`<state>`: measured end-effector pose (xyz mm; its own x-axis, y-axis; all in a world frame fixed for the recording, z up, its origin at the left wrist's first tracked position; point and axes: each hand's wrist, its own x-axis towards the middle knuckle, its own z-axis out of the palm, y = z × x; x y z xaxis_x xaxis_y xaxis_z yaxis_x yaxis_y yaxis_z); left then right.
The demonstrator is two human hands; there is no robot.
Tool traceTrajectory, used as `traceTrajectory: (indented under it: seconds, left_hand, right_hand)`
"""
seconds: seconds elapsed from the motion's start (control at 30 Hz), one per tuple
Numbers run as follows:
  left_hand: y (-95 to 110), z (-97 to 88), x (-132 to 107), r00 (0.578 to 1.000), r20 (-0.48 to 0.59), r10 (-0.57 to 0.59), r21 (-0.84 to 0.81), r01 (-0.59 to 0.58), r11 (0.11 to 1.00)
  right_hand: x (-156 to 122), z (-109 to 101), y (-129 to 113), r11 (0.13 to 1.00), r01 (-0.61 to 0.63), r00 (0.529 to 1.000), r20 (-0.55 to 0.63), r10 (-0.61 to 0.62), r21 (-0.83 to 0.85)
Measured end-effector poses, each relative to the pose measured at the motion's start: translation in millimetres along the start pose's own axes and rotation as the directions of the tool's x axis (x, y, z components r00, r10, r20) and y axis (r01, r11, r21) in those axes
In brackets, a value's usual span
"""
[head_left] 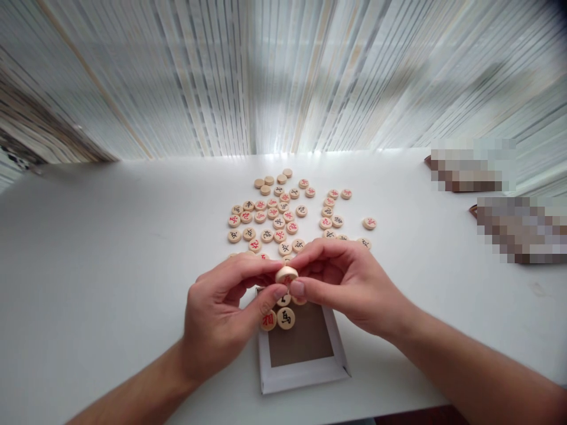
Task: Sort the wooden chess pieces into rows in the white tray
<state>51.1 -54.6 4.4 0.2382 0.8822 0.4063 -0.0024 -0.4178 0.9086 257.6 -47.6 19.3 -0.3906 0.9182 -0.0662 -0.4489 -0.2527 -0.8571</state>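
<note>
My left hand and my right hand meet above a shallow open box. Between their thumbs and fingers they pinch one round wooden Chinese chess piece, tilted, with a red mark on its face. Below it, a piece with a red character and a piece with a black character lie face up in the box. Two more pieces there are partly hidden by my fingers. The box has a white rim and a brown bottom.
Many loose chess pieces, red and black, are spread over the white table beyond my hands. A few lie blank side up at the back. Two blurred-out objects rest at the right. A striped curtain hangs behind the table.
</note>
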Motion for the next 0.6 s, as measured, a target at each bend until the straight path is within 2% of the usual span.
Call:
traceTrajectory:
  seconds: [0.1, 0.17, 0.6]
  left_hand:
    - [0.5, 1.2, 1.7, 0.999, -0.034, 0.035, 0.028, -0.034, 0.999]
    - [-0.2, 1.6, 2.2, 0.998, -0.046, 0.039, 0.029, -0.038, 0.999]
    - [0.4, 0.7, 4.4, 0.992, -0.101, 0.074, 0.056, -0.068, 0.996]
  right_hand:
    - [0.0, -1.0, 2.2, 0.986, 0.115, 0.993, 0.007, -0.115, -0.123]
    - [0.0, -1.1, 2.1, 0.973, 0.147, 0.989, -0.003, -0.150, -0.177]
    - [-0.1, 0.3, 1.1, 0.968, 0.141, 0.989, -0.016, -0.148, -0.207]
